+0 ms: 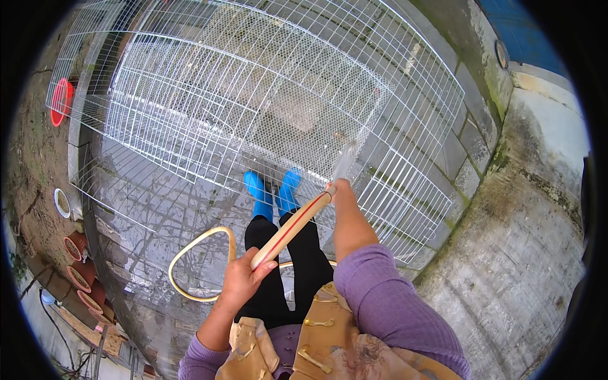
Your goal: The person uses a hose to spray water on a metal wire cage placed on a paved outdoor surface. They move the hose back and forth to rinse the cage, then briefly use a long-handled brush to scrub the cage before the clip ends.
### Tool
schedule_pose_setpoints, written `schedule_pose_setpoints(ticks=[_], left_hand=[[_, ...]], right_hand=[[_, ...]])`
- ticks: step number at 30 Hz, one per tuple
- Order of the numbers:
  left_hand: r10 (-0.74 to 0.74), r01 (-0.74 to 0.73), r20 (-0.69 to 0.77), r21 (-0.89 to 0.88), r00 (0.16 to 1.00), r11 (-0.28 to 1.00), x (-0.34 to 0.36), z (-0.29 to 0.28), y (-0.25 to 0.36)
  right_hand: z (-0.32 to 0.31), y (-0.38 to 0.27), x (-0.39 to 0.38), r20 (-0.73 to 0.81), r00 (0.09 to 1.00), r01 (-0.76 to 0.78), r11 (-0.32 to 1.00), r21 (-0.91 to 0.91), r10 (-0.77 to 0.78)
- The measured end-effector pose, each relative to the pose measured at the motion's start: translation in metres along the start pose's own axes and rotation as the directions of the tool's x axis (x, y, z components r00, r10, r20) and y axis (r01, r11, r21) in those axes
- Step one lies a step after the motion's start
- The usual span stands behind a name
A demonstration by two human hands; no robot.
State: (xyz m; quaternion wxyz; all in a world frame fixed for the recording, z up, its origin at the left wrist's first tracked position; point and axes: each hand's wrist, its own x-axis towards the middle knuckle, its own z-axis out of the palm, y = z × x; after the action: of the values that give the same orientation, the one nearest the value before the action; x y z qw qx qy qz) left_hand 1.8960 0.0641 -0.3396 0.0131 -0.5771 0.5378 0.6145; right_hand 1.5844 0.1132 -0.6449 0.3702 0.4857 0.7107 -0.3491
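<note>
My left hand [240, 278] grips a pale yellow hose [288, 229] with a red stripe, near my waist. Higher up, my right hand [339, 193] is closed on the hose's end, where a spray of water [345, 158] comes out. The spray falls onto a large silver wire cage [177, 82] with a fine honeycomb mesh panel [291, 107] lying within its outline. Slack hose [174, 272] loops on the wet paving to my left. My blue boots [256, 190] stand at the cage's near side, partly behind the wires.
A red basin [61, 102], a white-rimmed bowl [62, 202] and several terracotta pots [80, 277] line the soil strip on the left beside a raised edge. A weathered concrete wall or ledge [506, 240] runs along the right, with blue metal [529, 35] at the top right.
</note>
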Motion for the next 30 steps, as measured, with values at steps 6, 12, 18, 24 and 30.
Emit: schedule_pose_setpoints(ticks=[6, 12, 18, 24, 30], left_hand=[[0.003, -0.003, -0.004, 0.019, 1.000, 1.000, 0.001, -0.001, -0.001], [0.005, -0.005, -0.002, 0.028, 1.000, 1.000, 0.000, -0.001, -0.002], [0.001, -0.002, 0.023, 0.052, 1.000, 0.999, 0.001, -0.003, 0.000], [0.003, -0.009, 0.076, 0.084, 0.997, 0.996, -0.001, -0.004, 0.001], [0.065, -0.079, 0.137, 0.102, 0.988, 0.992, -0.010, 0.003, 0.006]], right_hand=[[-0.006, 0.004, -0.001, 0.012, 0.999, 0.044, 0.999, -0.020, -0.044], [0.000, 0.001, -0.009, 0.012, 0.999, 0.033, 0.999, -0.008, -0.033], [-0.002, 0.001, 0.001, 0.021, 0.996, 0.086, 0.993, -0.087, -0.084], [0.006, -0.006, -0.004, 0.016, 1.000, 0.027, 0.994, -0.104, -0.026], [0.004, 0.001, -0.011, 0.047, 0.998, 0.046, 0.957, -0.288, -0.034]])
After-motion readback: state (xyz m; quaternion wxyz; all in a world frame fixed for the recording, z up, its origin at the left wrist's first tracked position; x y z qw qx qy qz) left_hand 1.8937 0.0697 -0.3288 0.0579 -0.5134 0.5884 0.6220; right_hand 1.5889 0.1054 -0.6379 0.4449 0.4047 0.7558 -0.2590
